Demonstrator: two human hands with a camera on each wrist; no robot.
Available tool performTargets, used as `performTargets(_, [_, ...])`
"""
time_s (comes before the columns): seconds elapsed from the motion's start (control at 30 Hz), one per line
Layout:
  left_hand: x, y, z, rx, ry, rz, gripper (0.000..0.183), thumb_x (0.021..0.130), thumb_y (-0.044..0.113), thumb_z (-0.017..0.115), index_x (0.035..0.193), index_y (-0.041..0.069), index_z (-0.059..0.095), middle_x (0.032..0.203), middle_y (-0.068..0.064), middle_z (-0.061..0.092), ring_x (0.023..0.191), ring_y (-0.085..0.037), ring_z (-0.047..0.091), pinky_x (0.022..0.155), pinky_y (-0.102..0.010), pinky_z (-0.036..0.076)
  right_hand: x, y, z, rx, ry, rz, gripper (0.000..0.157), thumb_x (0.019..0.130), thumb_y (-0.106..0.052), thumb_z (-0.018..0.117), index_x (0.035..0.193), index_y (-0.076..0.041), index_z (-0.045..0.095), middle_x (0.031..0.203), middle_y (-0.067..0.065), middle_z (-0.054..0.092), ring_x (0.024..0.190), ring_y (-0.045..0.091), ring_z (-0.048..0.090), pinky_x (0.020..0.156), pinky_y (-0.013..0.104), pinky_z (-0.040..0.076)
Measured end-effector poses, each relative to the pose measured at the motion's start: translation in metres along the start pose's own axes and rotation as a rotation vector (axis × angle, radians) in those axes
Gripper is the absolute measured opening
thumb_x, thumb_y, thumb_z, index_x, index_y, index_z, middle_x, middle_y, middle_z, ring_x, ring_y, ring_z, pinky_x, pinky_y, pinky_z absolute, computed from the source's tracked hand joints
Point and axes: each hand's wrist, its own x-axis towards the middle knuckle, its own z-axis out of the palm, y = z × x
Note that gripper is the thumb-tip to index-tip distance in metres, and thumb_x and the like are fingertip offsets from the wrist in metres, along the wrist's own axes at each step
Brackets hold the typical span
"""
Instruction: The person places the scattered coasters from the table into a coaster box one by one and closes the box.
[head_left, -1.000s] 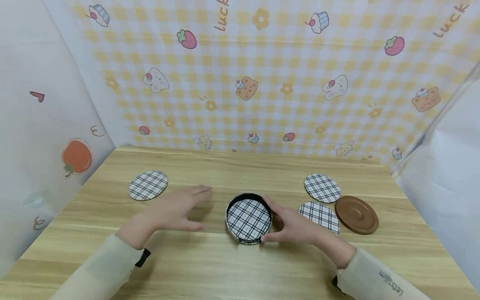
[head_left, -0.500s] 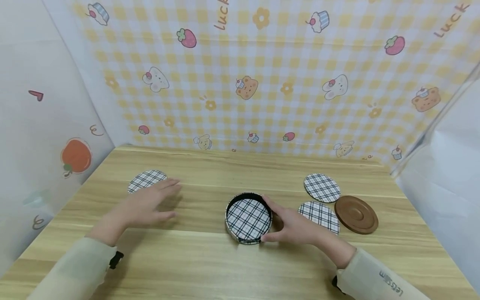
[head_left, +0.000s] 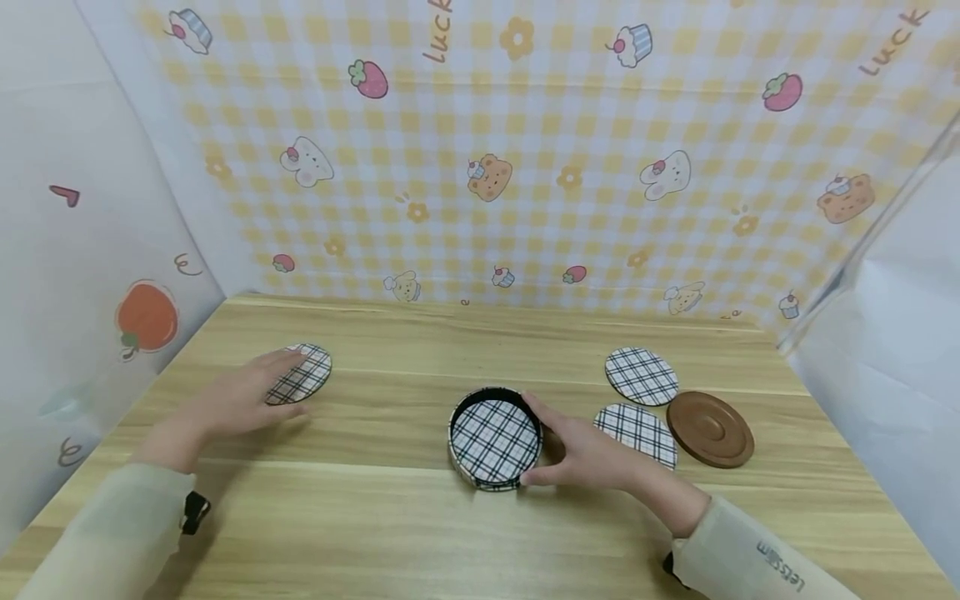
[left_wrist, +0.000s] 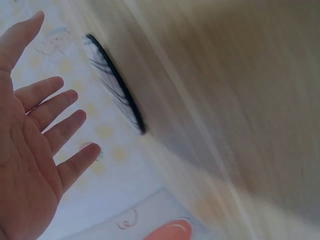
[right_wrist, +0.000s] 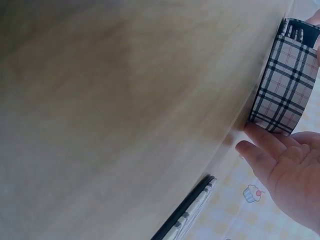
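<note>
My left hand (head_left: 240, 398), fingers spread, is over the near-left part of a round plaid coaster (head_left: 309, 377) at the table's left. In the left wrist view a gap shows between the fingers and that coaster (left_wrist: 111, 82). At the middle of the table stands a round plaid coaster holder (head_left: 463, 473) with a black inner wall and a plaid coaster (head_left: 495, 440) lying inside. My right hand (head_left: 588, 450) holds the holder's right side, thumb at the front and fingers toward the back. The right wrist view shows the holder's plaid side (right_wrist: 285, 85) against the fingers.
Two more plaid coasters lie to the right, one farther back (head_left: 642, 376) and one partly behind the right hand and wrist (head_left: 637, 429). Beside them is a brown round lid-like disc (head_left: 709, 428) with a raised centre. A patterned cloth (head_left: 487, 225) hangs behind the wooden table (head_left: 420, 533).
My left hand has moved left, away from the holder and over to the left coaster. The right hand and the holder have stayed in place.
</note>
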Motion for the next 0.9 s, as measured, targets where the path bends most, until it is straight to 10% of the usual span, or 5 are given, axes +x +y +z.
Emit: performTargets(0.9, [0.032,-0.033,0.011,-0.129,-0.102,-0.097,0.102,0.081,0.041,0.079,0.145,-0.018,0.028,0.147,-0.044,0.030,0.133,-0.060,0.033,0.109,-0.070,0.031,0.001,0.000,-0.001,-0.010,-0.008,0.011,0.111,0.083,-0.053,0.074,0.161,-0.012,0.008,0.163,0.017,0.024,0.145,0.038,0.036,0.118,0.055,0.031])
